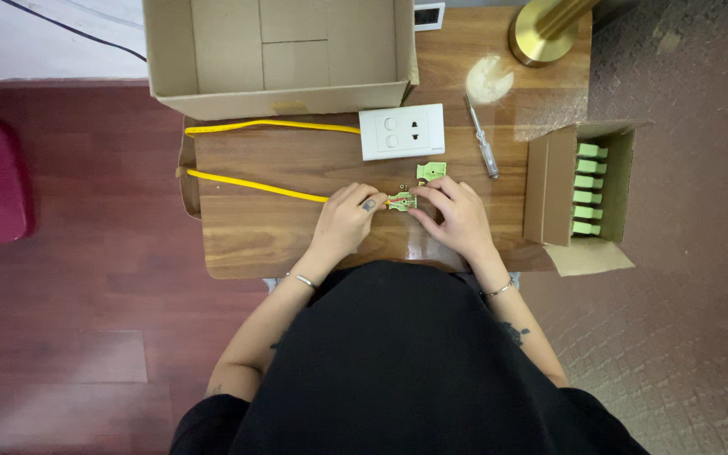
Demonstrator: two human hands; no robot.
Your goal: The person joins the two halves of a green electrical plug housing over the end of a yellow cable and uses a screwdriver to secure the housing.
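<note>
A small green connector piece point(400, 201) lies on the wooden table point(246, 244), pinched from both sides. My left hand point(343, 223) holds its left end, where a yellow cable point(254, 184) runs in. My right hand point(457, 217) grips its right end with thumb and fingers. A second green piece point(431, 171) lies loose just above the hands. A white wall socket plate point(402, 131) rests behind it.
A screwdriver point(482, 137) lies right of the socket plate. A small open carton point(579, 190) with several green connectors stands at the table's right edge. A large empty cardboard box point(280, 55) sits at the back, a brass lamp base point(541, 34) at back right.
</note>
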